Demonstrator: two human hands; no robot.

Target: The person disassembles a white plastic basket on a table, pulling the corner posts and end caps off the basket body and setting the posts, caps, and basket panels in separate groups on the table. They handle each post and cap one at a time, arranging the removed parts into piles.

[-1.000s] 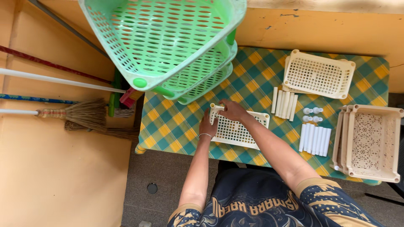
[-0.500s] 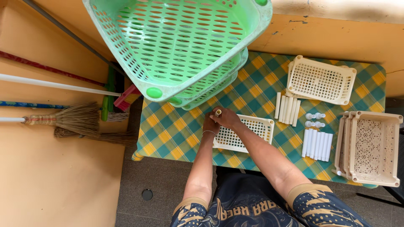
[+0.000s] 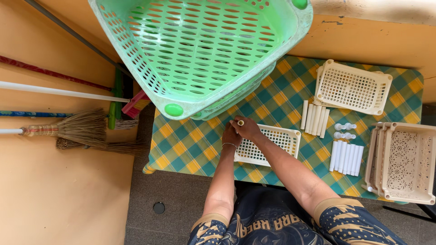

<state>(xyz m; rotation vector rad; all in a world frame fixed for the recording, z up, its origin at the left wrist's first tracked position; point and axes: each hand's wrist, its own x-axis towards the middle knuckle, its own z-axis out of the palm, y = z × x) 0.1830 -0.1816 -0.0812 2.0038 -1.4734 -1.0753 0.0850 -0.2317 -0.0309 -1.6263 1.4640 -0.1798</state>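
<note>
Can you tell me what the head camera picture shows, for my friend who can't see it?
Both hands, left hand and right hand, meet at the corner of a white plastic tray on a checked tablecloth. Green baskets stand behind, white tubes and more trays to the right.

Bright even daylight, soft faint shadows, no glare, sharp focus throughout, wide-angle bending at the frame edges
</note>
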